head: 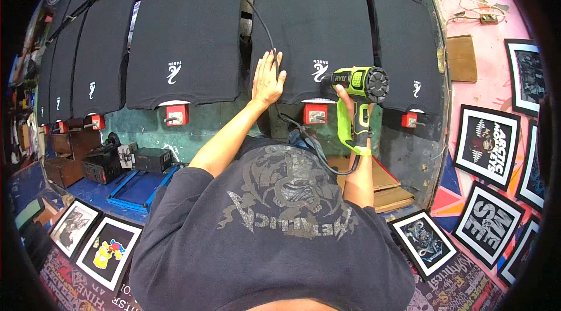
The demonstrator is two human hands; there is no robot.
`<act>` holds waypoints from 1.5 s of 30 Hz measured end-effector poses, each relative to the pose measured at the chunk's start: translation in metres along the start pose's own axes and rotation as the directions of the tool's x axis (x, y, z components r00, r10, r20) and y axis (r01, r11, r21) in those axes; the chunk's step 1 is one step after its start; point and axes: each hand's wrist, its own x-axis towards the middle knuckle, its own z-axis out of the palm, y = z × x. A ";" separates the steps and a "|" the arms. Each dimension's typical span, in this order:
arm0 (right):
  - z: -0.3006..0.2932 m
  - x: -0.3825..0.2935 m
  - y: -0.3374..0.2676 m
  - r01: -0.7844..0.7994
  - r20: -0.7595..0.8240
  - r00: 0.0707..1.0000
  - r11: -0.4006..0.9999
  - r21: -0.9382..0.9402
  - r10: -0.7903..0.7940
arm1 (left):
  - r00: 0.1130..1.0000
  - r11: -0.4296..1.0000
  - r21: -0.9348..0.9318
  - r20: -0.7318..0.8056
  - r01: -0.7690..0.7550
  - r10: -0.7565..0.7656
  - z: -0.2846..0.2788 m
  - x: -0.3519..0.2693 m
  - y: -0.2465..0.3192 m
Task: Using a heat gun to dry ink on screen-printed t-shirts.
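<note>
My right hand [346,99] grips a green and black Ryu heat gun [356,85] by its handle. The nozzle points left, close over a small white print [320,69] near the collar of a black T-shirt [311,26]. That shirt lies flat over a printing pallet. My left hand [267,81] is flat with its fingers extended, by the left edge of the same shirt. A black power cord [262,19] runs down across its fingers; whether they pinch it is hard to tell. The heat gun hides part of the shirt's lower right corner.
More black T-shirts [184,30] with similar prints lie on neighbouring pallets, with red pallet brackets [176,115] below their collars. Cardboard sheets [390,197] sit low at right. A blue metal frame [140,188] stands at left. Framed pictures [487,146] line the painted wall.
</note>
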 end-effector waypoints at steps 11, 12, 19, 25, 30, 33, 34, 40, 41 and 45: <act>-0.011 -0.003 0.015 0.016 -0.042 0.999 0.985 0.169 -0.009 | 0.998 0.998 -0.020 0.000 0.064 -0.064 -0.011 -0.036 0.007; -0.012 -0.001 0.017 0.021 -0.035 0.999 0.984 0.178 -0.015 | 0.997 0.996 -0.033 0.011 0.080 -0.080 -0.014 -0.044 0.010; -0.026 -0.004 0.047 0.079 -0.024 0.997 0.983 0.163 -0.076 | 0.994 0.993 -0.070 0.048 0.099 -0.096 -0.056 -0.121 0.044; -0.019 -0.037 -0.022 -0.096 0.026 0.995 0.959 0.265 0.093 | 0.981 0.979 -0.163 -0.131 0.118 -0.140 -0.134 -0.147 0.050; 0.020 -0.052 -0.064 -0.108 0.038 0.994 0.886 0.450 0.102 | 0.877 0.914 -0.386 -0.390 0.121 -0.281 -0.193 -0.144 0.016; 0.049 -0.051 -0.064 -0.150 0.116 0.987 0.888 0.435 0.110 | 0.813 0.889 -0.442 -0.471 0.118 -0.342 -0.239 -0.138 -0.010; 0.062 -0.053 -0.065 -0.190 0.157 0.978 0.890 0.413 0.137 | 0.805 0.921 -0.375 -0.511 0.106 -0.301 -0.256 -0.138 -0.024; 0.197 -0.054 -0.087 -0.020 0.114 0.993 0.889 0.458 -0.036 | 0.836 0.960 -0.253 -0.495 0.121 -0.235 -0.345 -0.144 -0.128; 0.224 -0.056 -0.101 -0.029 0.089 0.996 0.906 0.423 -0.010 | 0.842 0.958 -0.261 -0.484 0.120 -0.237 -0.357 -0.148 -0.153; 0.322 -0.061 -0.143 -0.106 -0.005 0.993 0.918 0.382 0.117 | 0.876 0.936 -0.309 -0.387 0.170 -0.287 -0.402 -0.133 -0.233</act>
